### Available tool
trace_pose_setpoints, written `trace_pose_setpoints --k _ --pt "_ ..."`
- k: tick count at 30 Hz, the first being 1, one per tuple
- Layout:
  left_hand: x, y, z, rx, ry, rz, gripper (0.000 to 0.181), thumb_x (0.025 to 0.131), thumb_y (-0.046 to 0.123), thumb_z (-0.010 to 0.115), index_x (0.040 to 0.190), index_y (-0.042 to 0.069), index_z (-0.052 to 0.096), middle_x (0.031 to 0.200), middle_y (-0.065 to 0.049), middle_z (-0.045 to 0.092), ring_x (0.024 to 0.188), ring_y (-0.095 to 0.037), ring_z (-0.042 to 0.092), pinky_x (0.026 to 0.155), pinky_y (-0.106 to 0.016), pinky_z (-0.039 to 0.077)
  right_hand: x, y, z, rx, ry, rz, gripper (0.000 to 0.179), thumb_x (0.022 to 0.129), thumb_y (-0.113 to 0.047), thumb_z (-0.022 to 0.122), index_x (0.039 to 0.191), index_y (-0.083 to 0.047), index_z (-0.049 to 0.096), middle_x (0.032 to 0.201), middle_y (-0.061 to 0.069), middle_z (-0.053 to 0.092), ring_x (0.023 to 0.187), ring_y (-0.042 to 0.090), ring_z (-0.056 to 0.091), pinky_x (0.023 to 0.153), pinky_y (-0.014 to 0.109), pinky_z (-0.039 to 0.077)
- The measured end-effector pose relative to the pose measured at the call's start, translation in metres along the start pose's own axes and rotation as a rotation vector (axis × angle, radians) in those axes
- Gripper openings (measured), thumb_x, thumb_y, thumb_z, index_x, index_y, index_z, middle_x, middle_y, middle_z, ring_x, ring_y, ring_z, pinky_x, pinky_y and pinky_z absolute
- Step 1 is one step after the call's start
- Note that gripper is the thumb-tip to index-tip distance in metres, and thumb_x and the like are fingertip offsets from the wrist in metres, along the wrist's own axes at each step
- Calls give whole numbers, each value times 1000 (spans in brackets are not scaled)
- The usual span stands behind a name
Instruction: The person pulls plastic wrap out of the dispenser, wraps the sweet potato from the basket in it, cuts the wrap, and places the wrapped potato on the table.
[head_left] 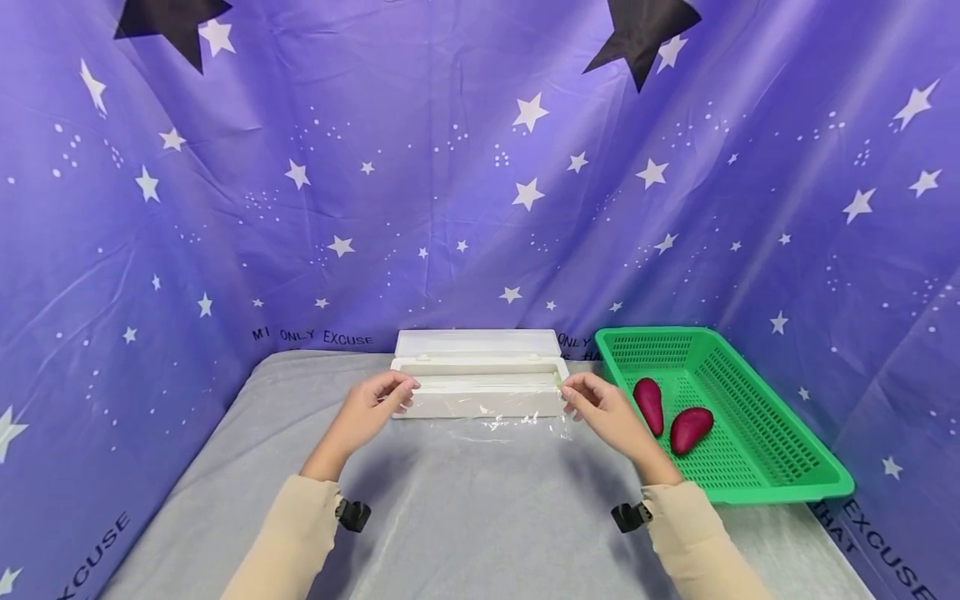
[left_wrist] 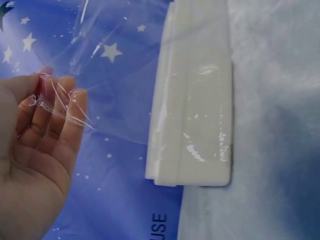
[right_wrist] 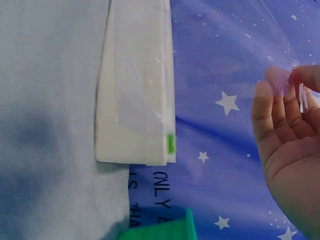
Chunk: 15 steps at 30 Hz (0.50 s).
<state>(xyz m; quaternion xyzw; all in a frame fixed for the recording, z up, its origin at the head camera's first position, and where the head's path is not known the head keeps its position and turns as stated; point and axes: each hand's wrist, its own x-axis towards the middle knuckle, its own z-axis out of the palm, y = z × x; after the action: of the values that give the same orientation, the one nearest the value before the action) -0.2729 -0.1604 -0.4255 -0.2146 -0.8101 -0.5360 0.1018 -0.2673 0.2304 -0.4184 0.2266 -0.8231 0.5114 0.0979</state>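
Observation:
A white cling film dispenser box (head_left: 480,404) stands on the table with its lid (head_left: 477,342) raised at the back. Clear cling film (head_left: 495,427) stretches out from it between the two hands, glossy and wrinkled along its near edge. At the left end, my left hand (head_left: 375,398) pinches one corner of the film between thumb and fingers; in the left wrist view the bunched film (left_wrist: 55,95) shows at the fingertips. My right hand (head_left: 606,410) pinches the opposite corner, its other fingers loosely bent. A small green piece (right_wrist: 171,144) sits at the box's right end.
To the right, a green plastic basket (head_left: 780,492) holds two dark red, rounded oblong items (head_left: 692,430). Grey cloth covers the table (head_left: 465,517). A purple star-patterned curtain (head_left: 450,167) rises behind and along both sides.

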Motion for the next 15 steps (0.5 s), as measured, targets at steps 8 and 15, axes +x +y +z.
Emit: trace_pose_setpoints --k 8,15 --pt "-8 -9 4 -7 -5 -17 20 103 23 60 103 6 71 83 -3 67 81 -31 68 74 -33 59 -9 9 7 -24 -21 62 12 102 -16 61 105 -5 65 90 12 67 79 15 65 71 35 57" --pt "-18 -17 2 49 -42 -18 17 102 23 61 99 12 73 80 1 66 75 -24 65 68 -28 53 -21 17 11 -20 -84 92 13 102 -16 60 101 -4 64 91 11 67 82 21 65 75 34 56"
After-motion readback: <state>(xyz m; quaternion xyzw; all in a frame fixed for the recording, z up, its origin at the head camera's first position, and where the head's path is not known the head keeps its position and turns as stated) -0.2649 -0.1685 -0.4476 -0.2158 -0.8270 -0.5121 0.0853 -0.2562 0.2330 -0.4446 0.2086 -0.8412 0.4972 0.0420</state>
